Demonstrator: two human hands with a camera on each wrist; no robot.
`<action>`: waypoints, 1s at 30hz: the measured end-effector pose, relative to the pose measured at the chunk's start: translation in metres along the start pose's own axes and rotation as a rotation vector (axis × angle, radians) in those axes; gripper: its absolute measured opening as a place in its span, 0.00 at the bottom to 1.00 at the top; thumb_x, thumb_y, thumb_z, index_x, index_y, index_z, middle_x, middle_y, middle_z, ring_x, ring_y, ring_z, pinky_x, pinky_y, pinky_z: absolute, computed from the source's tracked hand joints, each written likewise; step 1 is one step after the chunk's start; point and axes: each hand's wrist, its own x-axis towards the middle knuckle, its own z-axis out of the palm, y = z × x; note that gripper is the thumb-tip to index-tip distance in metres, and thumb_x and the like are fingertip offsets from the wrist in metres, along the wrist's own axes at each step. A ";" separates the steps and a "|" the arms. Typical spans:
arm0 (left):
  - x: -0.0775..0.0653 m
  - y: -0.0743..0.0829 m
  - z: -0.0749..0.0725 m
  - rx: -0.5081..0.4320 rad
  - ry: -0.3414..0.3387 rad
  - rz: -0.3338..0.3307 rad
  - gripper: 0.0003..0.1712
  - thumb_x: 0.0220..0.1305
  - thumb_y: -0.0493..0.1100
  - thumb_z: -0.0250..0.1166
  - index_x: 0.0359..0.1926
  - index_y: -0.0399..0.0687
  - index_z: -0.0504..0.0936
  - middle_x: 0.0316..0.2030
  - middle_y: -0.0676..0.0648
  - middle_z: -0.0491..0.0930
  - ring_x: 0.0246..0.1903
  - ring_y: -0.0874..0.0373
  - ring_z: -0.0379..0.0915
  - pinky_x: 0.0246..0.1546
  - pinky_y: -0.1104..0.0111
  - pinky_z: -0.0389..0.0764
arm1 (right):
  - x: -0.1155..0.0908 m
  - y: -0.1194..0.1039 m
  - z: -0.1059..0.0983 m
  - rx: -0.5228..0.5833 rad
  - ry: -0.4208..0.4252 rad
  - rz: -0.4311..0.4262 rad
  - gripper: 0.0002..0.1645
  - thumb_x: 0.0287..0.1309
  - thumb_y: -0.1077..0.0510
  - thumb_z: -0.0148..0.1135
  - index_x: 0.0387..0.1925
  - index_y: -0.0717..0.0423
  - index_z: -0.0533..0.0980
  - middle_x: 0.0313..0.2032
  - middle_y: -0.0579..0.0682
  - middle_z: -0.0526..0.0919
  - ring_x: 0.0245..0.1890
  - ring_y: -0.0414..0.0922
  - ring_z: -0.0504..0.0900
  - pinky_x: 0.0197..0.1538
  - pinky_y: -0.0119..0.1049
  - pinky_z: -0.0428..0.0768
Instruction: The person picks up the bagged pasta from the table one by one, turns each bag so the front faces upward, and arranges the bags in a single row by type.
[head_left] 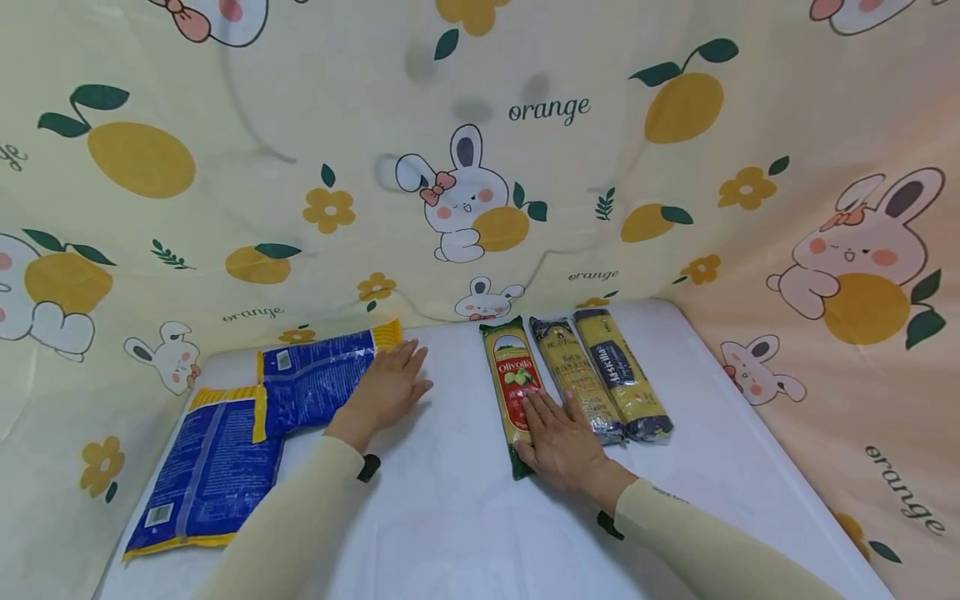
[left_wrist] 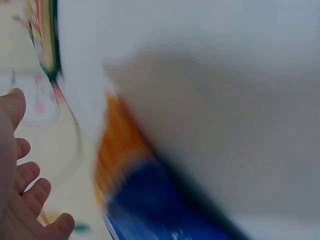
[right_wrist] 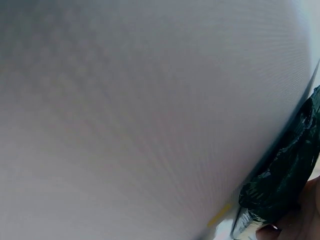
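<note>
My right hand (head_left: 566, 442) rests on the lower half of a green-ended Olivoila pasta packet (head_left: 512, 358), its fingers fairly straight across the label. Part of that hand shows beside the dark green end (right_wrist: 280, 165) in the right wrist view. My left hand (head_left: 386, 387), fingers spread, is at the right end of a blue packet (head_left: 315, 375) with yellow edges. In the left wrist view, the left hand (left_wrist: 30, 185) appears apart from the blurred yellow corner (left_wrist: 117, 145), with nothing between its fingers. Whether its underside touches the packet is hidden.
Another blue packet (head_left: 217, 467) lies at the left, partly beneath the first one. Two more pasta packets, one gold with a dark end (head_left: 573, 367) and one with a navy label (head_left: 622, 375), lie to the right. A patterned curtain (head_left: 337, 150) borders the white table (head_left: 450, 517).
</note>
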 end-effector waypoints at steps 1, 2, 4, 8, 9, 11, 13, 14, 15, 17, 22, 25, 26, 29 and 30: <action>-0.004 -0.010 -0.003 0.005 0.010 -0.017 0.38 0.84 0.58 0.50 0.82 0.43 0.58 0.82 0.38 0.54 0.82 0.42 0.48 0.80 0.43 0.50 | 0.000 0.000 -0.001 0.000 -0.001 0.001 0.47 0.78 0.34 0.47 0.81 0.62 0.57 0.82 0.59 0.58 0.82 0.57 0.58 0.81 0.66 0.46; -0.007 -0.020 -0.006 0.010 0.017 -0.034 0.37 0.84 0.57 0.51 0.82 0.42 0.59 0.82 0.37 0.54 0.82 0.41 0.48 0.80 0.43 0.50 | 0.000 0.000 -0.001 0.001 0.000 0.003 0.46 0.78 0.34 0.48 0.81 0.62 0.58 0.81 0.59 0.58 0.82 0.57 0.58 0.81 0.66 0.46; -0.013 -0.040 -0.012 0.015 0.025 -0.078 0.36 0.84 0.55 0.51 0.81 0.40 0.59 0.82 0.36 0.55 0.82 0.39 0.49 0.80 0.41 0.49 | 0.001 -0.001 -0.003 -0.009 -0.013 0.010 0.47 0.78 0.34 0.46 0.81 0.62 0.57 0.82 0.58 0.57 0.82 0.56 0.57 0.81 0.66 0.46; -0.024 -0.076 -0.016 0.040 0.007 -0.168 0.38 0.85 0.57 0.48 0.82 0.37 0.57 0.81 0.33 0.53 0.81 0.35 0.47 0.79 0.37 0.47 | 0.000 -0.001 -0.005 -0.019 -0.030 0.021 0.47 0.79 0.33 0.45 0.82 0.61 0.57 0.82 0.58 0.57 0.82 0.56 0.56 0.81 0.65 0.46; -0.027 -0.084 -0.015 0.040 -0.004 -0.190 0.39 0.85 0.58 0.47 0.82 0.37 0.55 0.82 0.32 0.52 0.81 0.34 0.46 0.78 0.36 0.46 | 0.000 -0.002 -0.005 -0.024 -0.036 0.024 0.47 0.79 0.33 0.44 0.82 0.60 0.56 0.82 0.57 0.56 0.83 0.56 0.56 0.81 0.65 0.46; -0.032 -0.096 -0.013 0.033 -0.027 -0.222 0.42 0.85 0.60 0.46 0.82 0.36 0.53 0.82 0.31 0.50 0.81 0.32 0.44 0.77 0.34 0.45 | -0.001 -0.002 -0.006 -0.029 -0.045 0.027 0.47 0.79 0.32 0.44 0.82 0.60 0.56 0.82 0.57 0.56 0.83 0.56 0.56 0.81 0.65 0.46; -0.035 -0.104 -0.010 0.015 -0.054 -0.244 0.44 0.84 0.62 0.45 0.83 0.34 0.50 0.82 0.29 0.47 0.81 0.31 0.41 0.76 0.32 0.44 | -0.001 -0.003 -0.007 -0.032 -0.055 0.029 0.47 0.79 0.31 0.43 0.82 0.59 0.56 0.83 0.57 0.55 0.83 0.55 0.55 0.81 0.65 0.45; -0.036 -0.106 -0.008 -0.001 -0.068 -0.253 0.46 0.84 0.64 0.44 0.83 0.34 0.49 0.82 0.28 0.45 0.82 0.31 0.39 0.76 0.32 0.42 | -0.001 -0.004 -0.007 -0.032 -0.053 0.029 0.47 0.79 0.31 0.43 0.82 0.59 0.56 0.83 0.57 0.55 0.83 0.56 0.55 0.81 0.65 0.45; -0.037 -0.108 -0.006 -0.019 -0.077 -0.259 0.47 0.84 0.65 0.44 0.83 0.33 0.48 0.82 0.28 0.43 0.82 0.30 0.37 0.76 0.32 0.41 | -0.001 -0.004 -0.007 -0.036 -0.054 0.029 0.48 0.79 0.31 0.43 0.82 0.59 0.56 0.83 0.57 0.55 0.83 0.55 0.55 0.81 0.65 0.45; -0.039 -0.109 -0.002 -0.050 -0.091 -0.270 0.49 0.83 0.66 0.43 0.83 0.31 0.44 0.82 0.27 0.39 0.82 0.30 0.33 0.76 0.32 0.39 | -0.001 -0.005 -0.006 -0.036 -0.047 0.023 0.47 0.79 0.32 0.44 0.82 0.60 0.57 0.83 0.57 0.56 0.83 0.56 0.56 0.81 0.65 0.45; -0.036 -0.102 0.006 -0.092 -0.111 -0.304 0.51 0.83 0.65 0.43 0.82 0.28 0.38 0.82 0.25 0.35 0.82 0.28 0.30 0.77 0.34 0.35 | 0.000 -0.006 -0.006 -0.041 -0.043 0.027 0.47 0.79 0.32 0.43 0.82 0.60 0.56 0.83 0.57 0.55 0.83 0.56 0.55 0.81 0.65 0.46; -0.035 -0.095 0.008 -0.104 -0.120 -0.331 0.51 0.84 0.65 0.42 0.82 0.29 0.37 0.82 0.25 0.35 0.81 0.28 0.30 0.77 0.34 0.34 | 0.000 -0.006 -0.005 -0.033 -0.051 0.034 0.48 0.79 0.31 0.42 0.82 0.60 0.55 0.83 0.57 0.54 0.83 0.56 0.54 0.81 0.65 0.44; -0.035 -0.092 0.008 -0.107 -0.119 -0.338 0.51 0.84 0.64 0.42 0.82 0.28 0.37 0.81 0.25 0.35 0.81 0.28 0.30 0.77 0.34 0.34 | -0.001 -0.006 -0.005 -0.027 -0.052 0.035 0.48 0.79 0.31 0.42 0.82 0.60 0.55 0.83 0.57 0.54 0.83 0.56 0.54 0.81 0.65 0.43; -0.036 -0.083 0.009 -0.113 -0.118 -0.354 0.51 0.84 0.64 0.42 0.82 0.27 0.37 0.81 0.25 0.35 0.81 0.27 0.29 0.77 0.33 0.35 | -0.001 -0.006 -0.006 -0.018 -0.049 0.034 0.48 0.79 0.32 0.44 0.82 0.61 0.55 0.83 0.58 0.55 0.83 0.57 0.55 0.81 0.66 0.43; -0.036 -0.079 0.009 -0.119 -0.116 -0.359 0.51 0.84 0.64 0.42 0.81 0.26 0.37 0.81 0.24 0.35 0.81 0.27 0.29 0.76 0.32 0.35 | -0.001 -0.006 -0.006 -0.019 -0.048 0.033 0.48 0.79 0.32 0.44 0.82 0.61 0.55 0.83 0.58 0.55 0.83 0.57 0.55 0.81 0.66 0.43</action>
